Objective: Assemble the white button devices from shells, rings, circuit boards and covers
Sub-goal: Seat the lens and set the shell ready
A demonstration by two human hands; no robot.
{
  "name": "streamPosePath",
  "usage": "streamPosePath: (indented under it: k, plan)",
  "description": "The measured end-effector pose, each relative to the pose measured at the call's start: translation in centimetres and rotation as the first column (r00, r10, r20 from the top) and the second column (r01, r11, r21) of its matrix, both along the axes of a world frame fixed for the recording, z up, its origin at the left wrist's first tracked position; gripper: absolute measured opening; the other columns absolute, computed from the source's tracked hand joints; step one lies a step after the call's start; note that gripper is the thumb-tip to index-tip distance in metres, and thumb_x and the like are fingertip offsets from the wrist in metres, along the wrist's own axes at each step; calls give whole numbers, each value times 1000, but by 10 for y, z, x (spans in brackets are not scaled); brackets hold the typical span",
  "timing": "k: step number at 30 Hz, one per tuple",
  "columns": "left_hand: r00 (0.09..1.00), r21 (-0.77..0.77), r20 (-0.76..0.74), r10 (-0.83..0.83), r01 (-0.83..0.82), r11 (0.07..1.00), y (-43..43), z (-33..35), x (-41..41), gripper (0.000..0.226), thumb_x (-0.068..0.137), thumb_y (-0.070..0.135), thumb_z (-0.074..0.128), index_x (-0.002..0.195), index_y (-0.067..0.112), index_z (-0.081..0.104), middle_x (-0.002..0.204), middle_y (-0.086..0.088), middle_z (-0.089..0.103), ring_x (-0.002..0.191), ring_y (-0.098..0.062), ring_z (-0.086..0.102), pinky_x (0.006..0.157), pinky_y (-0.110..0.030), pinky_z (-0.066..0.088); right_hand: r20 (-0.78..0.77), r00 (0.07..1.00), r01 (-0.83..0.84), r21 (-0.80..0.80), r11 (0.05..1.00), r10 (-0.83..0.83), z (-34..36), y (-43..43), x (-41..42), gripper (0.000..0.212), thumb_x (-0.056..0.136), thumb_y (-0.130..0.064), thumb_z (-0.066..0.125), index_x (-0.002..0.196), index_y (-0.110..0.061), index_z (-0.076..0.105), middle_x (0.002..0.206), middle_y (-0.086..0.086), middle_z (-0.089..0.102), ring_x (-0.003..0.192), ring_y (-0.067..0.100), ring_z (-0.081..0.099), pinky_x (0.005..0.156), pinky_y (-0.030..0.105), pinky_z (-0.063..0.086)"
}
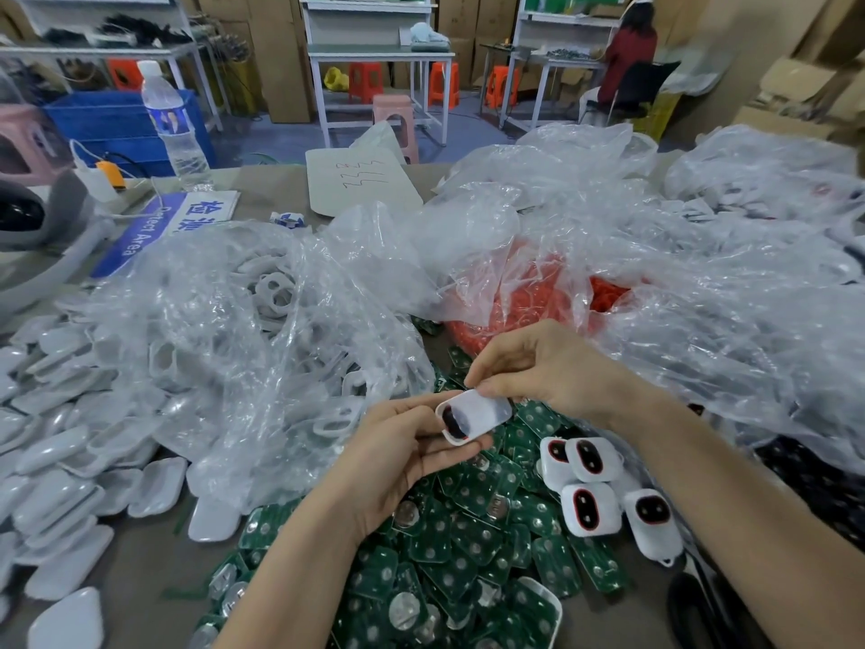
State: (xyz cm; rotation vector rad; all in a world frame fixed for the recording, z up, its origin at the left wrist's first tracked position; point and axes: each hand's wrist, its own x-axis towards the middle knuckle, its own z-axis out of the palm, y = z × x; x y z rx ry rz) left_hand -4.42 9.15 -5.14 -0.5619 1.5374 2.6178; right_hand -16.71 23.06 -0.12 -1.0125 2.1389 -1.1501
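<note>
Above heaped green circuit boards [449,545], cradled in the curled left hand [398,466]: white rounded plastic shell [487,412] with red ring [461,434] inside. Pinched at its far edge by right hand [543,367].

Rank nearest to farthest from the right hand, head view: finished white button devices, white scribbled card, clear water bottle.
1. Finished white button devices: just right of the right hand, table's near side.
2. White card with red scribbles: far table edge, centre.
3. Clear plastic water bottle: far edge, well left.
</note>
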Motion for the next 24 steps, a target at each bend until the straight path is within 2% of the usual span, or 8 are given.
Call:
streamPosePath:
  k: [5,9,16,20,24]
  plan:
    - [1000,3,0,-2,2,1000,1,1,0,40,93,-12,31,110,-1,65,103,-23,73,94,-33,72,80,-32,60,36,998,48,-49,998,-46,-4,-5,1,14,80,-1,74,84,-15,72,72,-2,73,66,2,65,59,10,48]
    - [1000,0,-2,-1,1,1000,1,1,1,40,93,-13,31,112,-2,64,103,-23,72,94,-34,72,79,-31,60,48,998,42,-54,998,-39,-7,-5,2,12,79,-2,75,85,-12,71,76,4,74,69,5,66,65,13,52]
    - [1000,13,-14,-11,11,1000,0,0,1,39,93,-13,31,112,-3,64,104,-24,72,95,-35,72,78,-30,60,-37,997,66,-70,995,-69,-16,-6,5,10,80,-7,76,87,-12,71,84,7,73,82,16,69,79,24,53]
    - [1000,9,-24,-17,18,1000,0,-1,1,39,92,-12,32,111,-2,65,103,-24,72,94,-34,72,76,-29,60,-68,996,48,-112,993,-56,-19,-5,11,10,80,-5,75,86,-11,70,84,3,72,81,15,68,78,19,54]
    - [999,4,-43,-31,31,999,-1,-2,1,36,92,-10,36,112,-1,65,104,-23,72,95,-33,72,75,-27,60,-119,990,60,-111,992,-73,-20,-5,13,11,79,-9,78,85,-13,70,80,2,71,74,17,66,72,23,54]
